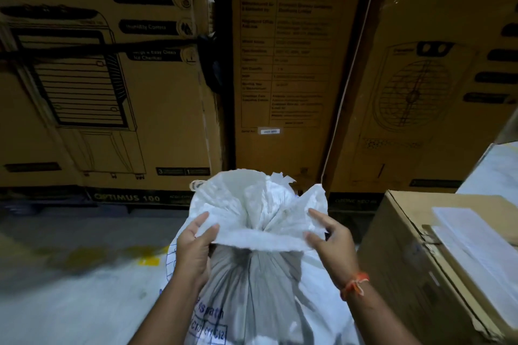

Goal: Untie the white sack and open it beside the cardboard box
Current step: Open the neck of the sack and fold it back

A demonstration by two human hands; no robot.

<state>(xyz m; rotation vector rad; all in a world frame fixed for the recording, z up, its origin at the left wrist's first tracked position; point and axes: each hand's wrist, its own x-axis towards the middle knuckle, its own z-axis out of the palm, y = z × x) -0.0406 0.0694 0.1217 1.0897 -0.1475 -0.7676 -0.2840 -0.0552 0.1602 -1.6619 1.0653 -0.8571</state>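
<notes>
The white woven plastic sack [252,283] stands just beside the brown cardboard box [398,274], its neck bunched below a flared rim; whether a tie binds it is hard to see. The left hand [193,249] and right hand [333,249] each pinch the near rim, so drawing them evenly apart should spread the mouth without tipping it.

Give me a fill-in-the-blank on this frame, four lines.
1. The left hand and right hand both hold the sack, whose colour is ____.
2. The box stands on the sack's ____ side.
3. The band on the right wrist is ____.
4. The carton behind the sack reads ____.
Missing words: white; right; orange; Crompton.
</notes>
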